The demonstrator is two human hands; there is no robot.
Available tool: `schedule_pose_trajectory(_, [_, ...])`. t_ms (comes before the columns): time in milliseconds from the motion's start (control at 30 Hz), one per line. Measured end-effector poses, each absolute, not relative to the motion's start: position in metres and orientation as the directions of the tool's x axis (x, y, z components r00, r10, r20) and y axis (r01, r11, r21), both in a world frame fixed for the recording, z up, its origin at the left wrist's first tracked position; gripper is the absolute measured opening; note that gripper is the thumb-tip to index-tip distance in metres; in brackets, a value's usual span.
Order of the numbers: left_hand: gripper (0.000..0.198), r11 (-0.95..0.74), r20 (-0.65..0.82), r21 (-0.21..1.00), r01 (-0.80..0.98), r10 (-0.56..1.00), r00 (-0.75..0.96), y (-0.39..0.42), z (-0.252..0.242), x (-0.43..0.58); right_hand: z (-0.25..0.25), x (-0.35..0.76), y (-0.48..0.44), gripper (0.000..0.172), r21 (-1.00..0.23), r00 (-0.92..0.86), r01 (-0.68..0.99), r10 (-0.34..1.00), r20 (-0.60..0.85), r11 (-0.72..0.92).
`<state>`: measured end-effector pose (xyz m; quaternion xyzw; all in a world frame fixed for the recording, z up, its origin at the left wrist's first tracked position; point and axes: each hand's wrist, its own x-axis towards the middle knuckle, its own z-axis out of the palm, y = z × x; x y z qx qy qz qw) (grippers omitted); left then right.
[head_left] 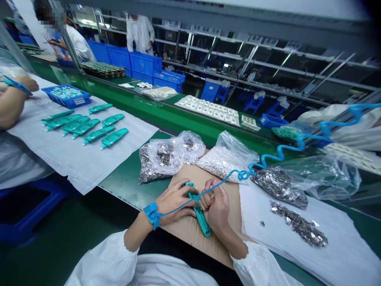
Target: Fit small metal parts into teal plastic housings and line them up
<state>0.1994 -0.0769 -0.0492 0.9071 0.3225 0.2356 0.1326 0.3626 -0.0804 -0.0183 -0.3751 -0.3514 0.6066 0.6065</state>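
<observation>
While both hands clamp one teal plastic housing (200, 214) on the cardboard, left grip (175, 198) and right grip (216, 206) pinching it | eight finished-looking housings (85, 126) lie far left | we judge metal-clip bags (162, 159) beyond plentiful.

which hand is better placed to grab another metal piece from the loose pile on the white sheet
Right hand, likely: the loose metal pieces lie on its side; the left hand would cross over the teal part.

White puffed sleeves (104, 258), blue wrist strap (152, 214), coiled blue cord (285, 147)
</observation>
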Motion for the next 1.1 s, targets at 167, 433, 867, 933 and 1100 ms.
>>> schedule_pose_trajectory(167, [0.031, -0.755, 0.325, 0.404, 0.516, 0.646, 0.691, -0.08, -0.046, 0.198, -0.002, 0.376, -0.081, 0.027, -0.834, 0.052, -0.551, 0.999, 0.005, 0.033])
schedule_pose_trajectory(433, [0.025, -0.773, 0.34, 0.415, 0.479, 0.62, 0.707, -0.08, -0.044, 0.199, -0.005, 0.37, -0.085, 0.028, -0.821, 0.021, -0.569, 0.997, -0.076, -0.051])
schedule_pose_trajectory(867, [0.026, -0.778, 0.344, 0.401, 0.484, 0.618, 0.707, -0.08, -0.042, 0.198, -0.003, 0.376, -0.082, 0.026, -0.827, 0.073, -0.561, 0.993, -0.089, -0.033])
schedule_pose_trajectory(933, [0.026, -0.776, 0.346, 0.403, 0.484, 0.619, 0.705, -0.08, -0.043, 0.199, -0.002, 0.377, -0.083, 0.027, -0.83, 0.063, -0.557, 0.995, -0.083, -0.034])
schedule_pose_trajectory(1100, [0.029, -0.778, 0.326, 0.387, 0.494, 0.617, 0.716, -0.079, -0.046, 0.199, -0.01, 0.372, -0.084, 0.033, -0.833, -0.01, -0.538, 0.99, -0.143, -0.126])
